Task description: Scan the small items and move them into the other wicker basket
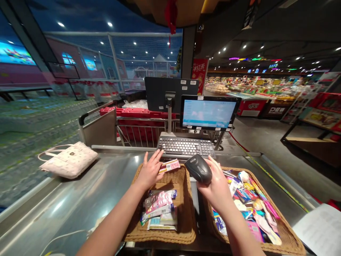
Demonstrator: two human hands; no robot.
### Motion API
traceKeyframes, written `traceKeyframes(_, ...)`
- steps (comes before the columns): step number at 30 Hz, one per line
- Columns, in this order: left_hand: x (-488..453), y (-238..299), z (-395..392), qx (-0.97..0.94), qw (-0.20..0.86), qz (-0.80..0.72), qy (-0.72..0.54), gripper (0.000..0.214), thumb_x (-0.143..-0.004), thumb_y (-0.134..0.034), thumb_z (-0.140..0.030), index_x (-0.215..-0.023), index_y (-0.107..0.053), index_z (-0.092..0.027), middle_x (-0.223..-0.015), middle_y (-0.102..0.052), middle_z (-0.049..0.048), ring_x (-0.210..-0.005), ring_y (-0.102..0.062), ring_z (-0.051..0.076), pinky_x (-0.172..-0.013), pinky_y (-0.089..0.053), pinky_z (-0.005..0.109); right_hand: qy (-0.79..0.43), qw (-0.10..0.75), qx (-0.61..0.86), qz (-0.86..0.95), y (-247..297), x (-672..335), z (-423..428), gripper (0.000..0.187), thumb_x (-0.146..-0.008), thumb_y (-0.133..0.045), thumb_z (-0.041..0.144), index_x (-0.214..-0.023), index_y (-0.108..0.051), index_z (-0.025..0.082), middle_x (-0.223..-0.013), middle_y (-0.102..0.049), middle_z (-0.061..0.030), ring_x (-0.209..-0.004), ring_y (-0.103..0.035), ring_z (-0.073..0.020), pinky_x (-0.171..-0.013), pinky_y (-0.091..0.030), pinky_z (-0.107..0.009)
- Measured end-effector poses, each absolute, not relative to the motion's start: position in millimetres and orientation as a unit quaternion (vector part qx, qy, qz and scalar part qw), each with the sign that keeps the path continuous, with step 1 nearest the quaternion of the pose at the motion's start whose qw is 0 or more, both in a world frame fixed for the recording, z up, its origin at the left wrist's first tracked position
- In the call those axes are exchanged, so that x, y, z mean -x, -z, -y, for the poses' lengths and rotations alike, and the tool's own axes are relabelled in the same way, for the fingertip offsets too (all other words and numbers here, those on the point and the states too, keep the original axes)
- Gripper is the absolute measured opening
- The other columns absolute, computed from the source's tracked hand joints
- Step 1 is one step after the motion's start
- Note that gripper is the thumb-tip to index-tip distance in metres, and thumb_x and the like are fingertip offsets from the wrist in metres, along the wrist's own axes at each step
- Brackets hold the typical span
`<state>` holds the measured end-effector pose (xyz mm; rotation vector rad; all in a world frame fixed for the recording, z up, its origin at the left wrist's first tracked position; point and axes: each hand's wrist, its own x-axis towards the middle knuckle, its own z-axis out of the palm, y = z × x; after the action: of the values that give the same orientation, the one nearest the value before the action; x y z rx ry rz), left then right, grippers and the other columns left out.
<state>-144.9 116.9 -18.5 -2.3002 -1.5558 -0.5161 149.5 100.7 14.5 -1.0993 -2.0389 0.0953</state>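
Left hand (150, 170) is spread, its thumb pinching a barcoded carton (169, 166) at 12 o'clock, above a wicker basket (183, 217) of blister-packed items (158, 209). Right hand (214, 188) is closed around a black handheld barcode scanner (198, 169), beside a 2nd wicker basket (289, 231) at 2 o'clock. Keyboard (185, 147) stands at 12 o'clock; handbag (69, 160) rests at 10 o'clock on the steel counter (66, 199).

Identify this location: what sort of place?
Probably a supermarket checkout lane. A right hand holds a handheld barcode scanner over wicker baskets of packaged goods, a till monitor and keyboard stand at the steel counter, and stocked retail displays fill the floor beyond.
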Motion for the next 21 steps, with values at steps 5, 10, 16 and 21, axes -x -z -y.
traceKeyframes(5, 156, 47, -111, 0.810, 0.114, 0.564, 0.109, 0.012, -0.079, -0.063, -0.023, -0.088, -0.069, -0.017, -0.159, -0.030, 0.0139, -0.148, -0.029, 0.033, -0.119, -0.011, 0.067, -0.052, 0.403, 0.425, 0.809, -15, -138, -101, 0.048, -0.072, -0.059, 0.016, -0.120, -0.059, 0.020, -0.129, -0.060, -0.0128, -0.140, -0.039, -0.0381, -0.112, -0.034, -0.063)
traceKeyframes(10, 162, 75, -108, 0.817, 0.063, 0.571, 0.045, 0.017, -0.079, -0.063, -0.027, -0.086, -0.073, -0.016, -0.154, -0.040, 0.0167, -0.148, -0.029, 0.033, -0.120, -0.007, 0.065, -0.068, 0.414, 0.427, 0.801, -17, -127, -99, 0.047, -0.070, -0.057, 0.015, -0.116, -0.060, 0.019, -0.127, -0.061, -0.0128, -0.139, -0.040, -0.0382, -0.111, -0.035, -0.063)
traceKeyframes(16, 167, 100, -105, 0.821, 0.021, 0.569, -0.044, 0.022, -0.074, -0.067, -0.029, -0.089, -0.077, -0.016, -0.149, -0.047, 0.0198, -0.146, -0.031, 0.036, -0.120, -0.002, 0.063, -0.074, 0.406, 0.430, 0.803, -14, -124, -99, 0.048, -0.069, -0.057, 0.013, -0.116, -0.061, 0.020, -0.128, -0.061, -0.0121, -0.140, -0.039, -0.0388, -0.112, -0.033, -0.065)
traceKeyframes(21, 171, 112, -102, 0.813, 0.002, 0.576, -0.089, 0.034, -0.069, -0.071, -0.031, -0.098, -0.077, -0.016, -0.144, -0.051, 0.0237, -0.144, -0.034, 0.037, -0.120, -0.001, 0.060, -0.079, 0.409, 0.434, 0.799, -10, -122, -101, 0.047, -0.067, -0.059, 0.012, -0.113, -0.062, 0.020, -0.125, -0.062, -0.0119, -0.138, -0.041, -0.0388, -0.110, -0.038, -0.063)
